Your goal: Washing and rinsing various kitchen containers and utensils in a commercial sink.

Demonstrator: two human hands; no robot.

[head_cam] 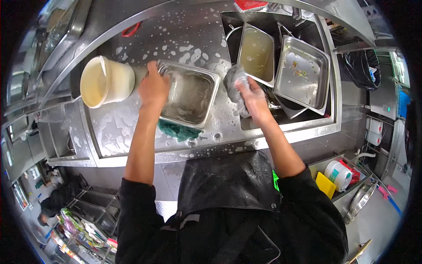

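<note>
On the wet steel counter lies a rectangular stainless steel pan (189, 95), its inside wet and cloudy. My left hand (154, 85) is at the pan's left rim, on a blurred grey clump (165, 67); whether that is a scourer or film I cannot tell. My right hand (252, 97) holds a grey, crumpled, wet bundle (236, 86) between the pan and the sink; its material is unclear. A green cloth (179, 130) lies partly under the pan's near edge. Left of my left hand stands a cream plastic bucket (120, 82) with a white handle or utensil at its rim.
The sink (335, 99) at right holds a steel pan of cloudy liquid (257, 54) and a pan with food scraps (301, 77). A red ring-like thing (131, 29) lies at the back; a red brush (250, 4) is above the sink. A person (54, 201) is at far lower left.
</note>
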